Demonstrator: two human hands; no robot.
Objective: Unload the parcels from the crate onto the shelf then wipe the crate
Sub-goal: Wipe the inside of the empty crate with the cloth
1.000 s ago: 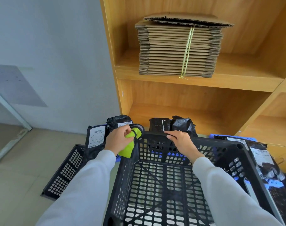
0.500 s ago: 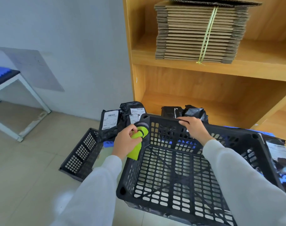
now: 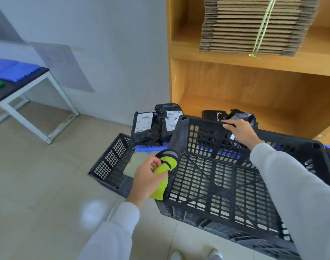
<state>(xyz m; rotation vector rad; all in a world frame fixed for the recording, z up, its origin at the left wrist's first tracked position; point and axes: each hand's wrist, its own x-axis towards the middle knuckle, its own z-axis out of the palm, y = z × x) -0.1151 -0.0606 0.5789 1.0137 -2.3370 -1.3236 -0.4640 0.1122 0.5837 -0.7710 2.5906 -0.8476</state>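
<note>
A single wide-angle view comes from the person's head, looking forward and steeply down. It sits close above the left hand (image 3: 147,180) and right hand (image 3: 241,131), whose pale sleeves enter from the bottom edge. The black perforated plastic crate (image 3: 226,184) between the hands fills the lower right. Beyond the right hand rises the orange-brown wooden shelf unit (image 3: 254,94), cut off at the top. Far left of the left hand, straight lines bow near the frame's edge.

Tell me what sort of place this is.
Probably a parcel packing or storage room. A tied stack of flat cardboard boxes sits on a wooden shelf, black labelled parcels are piled below, and plastic crates stand on the tiled floor.
</note>
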